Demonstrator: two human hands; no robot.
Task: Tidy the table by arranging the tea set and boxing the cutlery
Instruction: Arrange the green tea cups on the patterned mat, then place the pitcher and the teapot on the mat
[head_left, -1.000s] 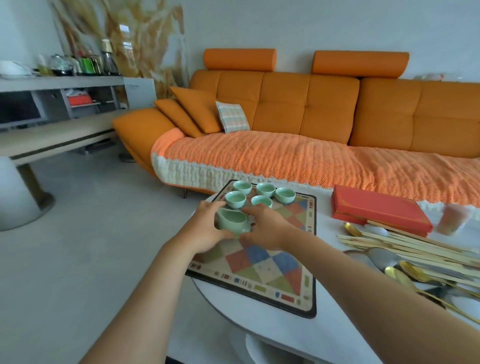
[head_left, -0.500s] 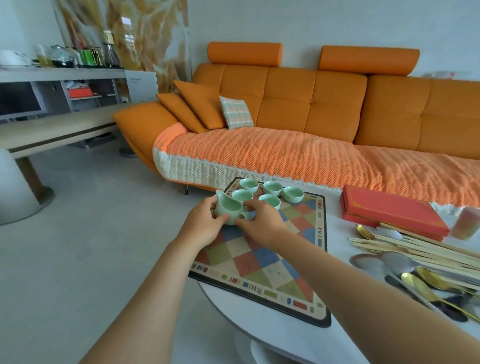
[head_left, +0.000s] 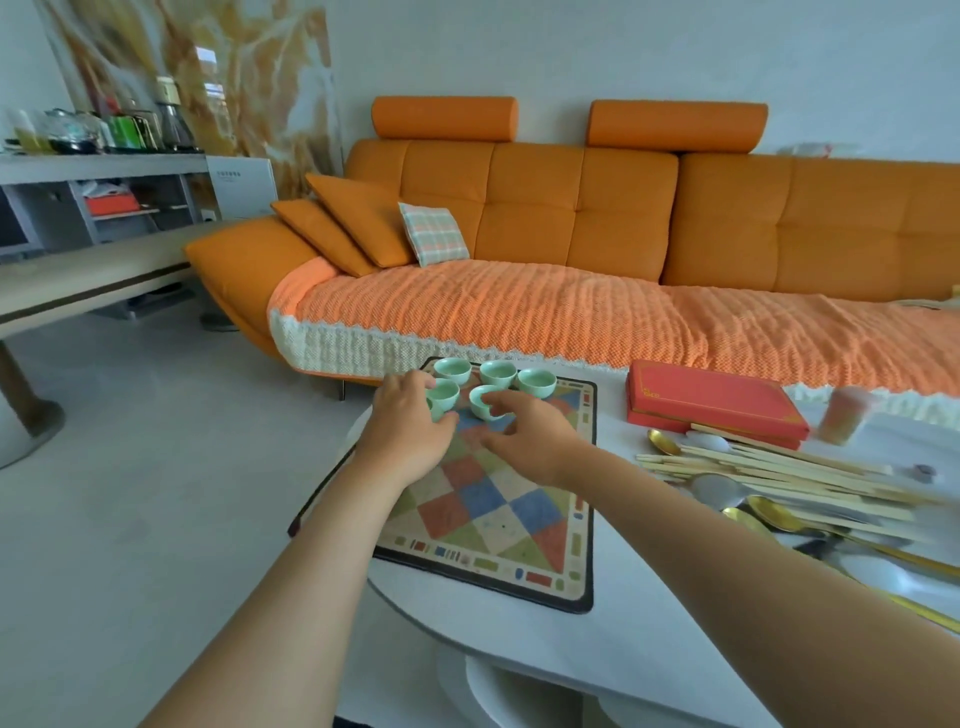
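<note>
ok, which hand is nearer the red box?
Right. The right hand is over the mat, left of the red box; the left hand is farther left, at the mat's left edge.

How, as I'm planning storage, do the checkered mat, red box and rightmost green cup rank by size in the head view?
1. checkered mat
2. red box
3. rightmost green cup
The mat is nearer the camera, but the gaps are plain.
</note>
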